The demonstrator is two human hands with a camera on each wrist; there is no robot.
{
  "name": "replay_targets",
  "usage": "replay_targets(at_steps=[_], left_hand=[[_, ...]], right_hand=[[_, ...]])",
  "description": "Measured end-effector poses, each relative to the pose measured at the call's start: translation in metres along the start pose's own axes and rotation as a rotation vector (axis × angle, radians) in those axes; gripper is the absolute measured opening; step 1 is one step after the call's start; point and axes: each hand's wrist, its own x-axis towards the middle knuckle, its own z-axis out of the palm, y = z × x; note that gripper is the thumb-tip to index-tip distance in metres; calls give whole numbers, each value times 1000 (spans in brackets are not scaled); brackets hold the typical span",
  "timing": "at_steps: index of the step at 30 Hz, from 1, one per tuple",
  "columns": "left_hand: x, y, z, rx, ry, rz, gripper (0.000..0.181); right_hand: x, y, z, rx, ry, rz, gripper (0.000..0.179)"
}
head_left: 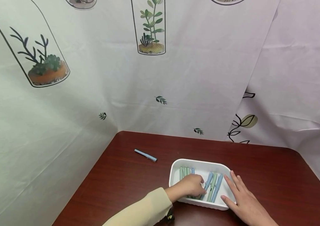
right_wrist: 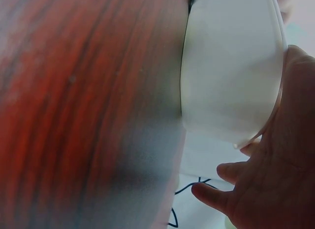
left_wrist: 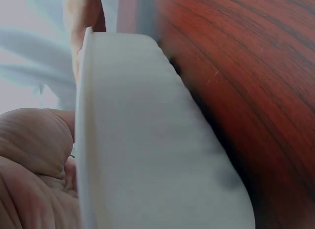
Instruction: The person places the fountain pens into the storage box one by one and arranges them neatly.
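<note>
A white tray (head_left: pixel 196 203) on the table holds several pens. Green pens (head_left: pixel 184 171) and a blue pen stand side by side at its left; another blue pen (head_left: pixel 209 179), a green pen (head_left: pixel 212 186) and a further blue pen (head_left: pixel 217 187) lie at its right. My left hand (head_left: pixel 191 185) reaches over the near rim with curled fingers, pinching the nearest blue pen of the right group; its palm hides several pens' lower ends. With fingers spread, my right hand (head_left: pixel 243 201) rests at the tray's right rim. Both wrist views show the tray's outer wall (left_wrist: pixel 142 130) beside each hand.
A single blue pen (head_left: pixel 146 155) lies on the dark red table (head_left: pixel 114 182), left of the tray and farther back. White curtains (head_left: pixel 194 78) with plant prints enclose the table behind and at the sides.
</note>
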Motion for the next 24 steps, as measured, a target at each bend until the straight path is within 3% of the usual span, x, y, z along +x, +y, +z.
replay_targets(at_steps=[6,14,19,24], left_hand=[[-8,-13,-12,-110,8,52,34],[-19,-27,-32,-91,107,139,31],[-26,-38,-44,-136,143,132,30],[-32,-50,-53,-101,192,103,28]], right_hand=[[0,-1,-1,-6,-22,24,79],[-1,-2,-2,-8,-34,39,79],[-2,-2,-2,-15,-20,27,78],[-2,-2,-1,-16,-20,27,78]])
